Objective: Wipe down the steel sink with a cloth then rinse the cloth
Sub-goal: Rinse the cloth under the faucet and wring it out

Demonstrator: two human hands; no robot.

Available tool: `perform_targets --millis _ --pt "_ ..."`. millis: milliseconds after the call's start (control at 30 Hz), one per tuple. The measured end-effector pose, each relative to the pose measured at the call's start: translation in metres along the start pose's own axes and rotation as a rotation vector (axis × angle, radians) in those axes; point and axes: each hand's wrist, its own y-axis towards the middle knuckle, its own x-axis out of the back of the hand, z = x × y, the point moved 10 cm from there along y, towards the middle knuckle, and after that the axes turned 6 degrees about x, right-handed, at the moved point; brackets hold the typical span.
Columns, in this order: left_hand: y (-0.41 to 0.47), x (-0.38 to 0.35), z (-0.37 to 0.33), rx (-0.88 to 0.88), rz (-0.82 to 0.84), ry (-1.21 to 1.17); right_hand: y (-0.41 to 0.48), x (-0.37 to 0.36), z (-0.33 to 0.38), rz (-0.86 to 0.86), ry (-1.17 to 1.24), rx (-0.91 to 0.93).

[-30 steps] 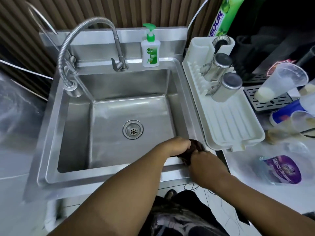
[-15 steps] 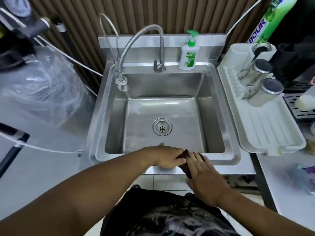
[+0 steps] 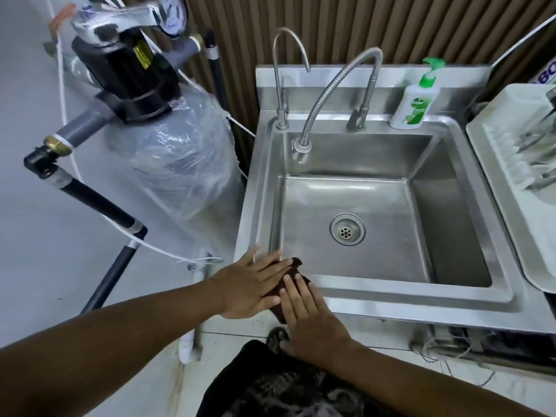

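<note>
A dark brown cloth (image 3: 294, 264) lies on the front left corner of the steel sink's rim (image 3: 397, 300). My left hand (image 3: 249, 284) lies flat on its left part, fingers stretched toward the basin. My right hand (image 3: 307, 314) presses flat on its near right part, fingertips touching the left hand. Most of the cloth is hidden under both palms; one corner pokes over the basin edge. The basin is bare, with a round drain (image 3: 347, 229) in the middle.
A flexible faucet (image 3: 340, 85) and a thin gooseneck tap (image 3: 285, 52) rise at the back rim, beside a soap pump bottle (image 3: 416, 100). A white dish rack (image 3: 508, 182) borders the sink's right side. A plastic-wrapped filter tank (image 3: 180, 158) and black pipe (image 3: 99, 203) stand left.
Both hands have slid the cloth left along the front rim, from the right corner to the left corner. The fingers have flattened out on it. The view has swung left.
</note>
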Motion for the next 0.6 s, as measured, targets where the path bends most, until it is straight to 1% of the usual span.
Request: perform_targets --millis 133,200,267,333,367,400,433,500,533,600 --pt "-0.04 -0.007 0.034 0.069 -0.149 -0.015 0.029 -0.001 0.037 -0.024 -0.141 0.102" --pt "-0.051 -0.007 0.044 0.077 -0.145 -0.06 0.04 0.007 0.046 -0.089 -0.182 0.144" --pt "-0.055 -0.009 0.047 0.084 -0.121 -0.12 0.049 0.019 0.051 -0.16 -0.136 0.178" --pt "-0.058 -0.003 0.044 0.037 -0.201 -0.081 0.059 0.036 0.051 -0.202 -0.025 0.226" --pt "-0.058 0.0 0.043 0.016 -0.23 -0.081 0.062 0.045 0.048 -0.199 0.042 0.245" --pt "-0.058 0.004 0.043 0.006 -0.254 -0.134 0.064 0.054 0.042 -0.185 0.146 0.241" --pt "-0.055 0.012 0.045 0.017 -0.261 -0.24 0.064 0.067 0.029 -0.171 0.293 0.201" --pt "-0.047 0.033 0.053 0.114 -0.26 -0.553 0.059 0.084 -0.008 -0.112 0.695 0.022" --pt "-0.042 0.044 0.057 0.193 -0.25 -0.737 0.054 0.092 -0.028 -0.118 0.904 -0.077" --pt "-0.031 0.074 0.064 0.321 -0.3 -1.089 0.043 0.117 -0.07 -0.228 1.177 -0.248"
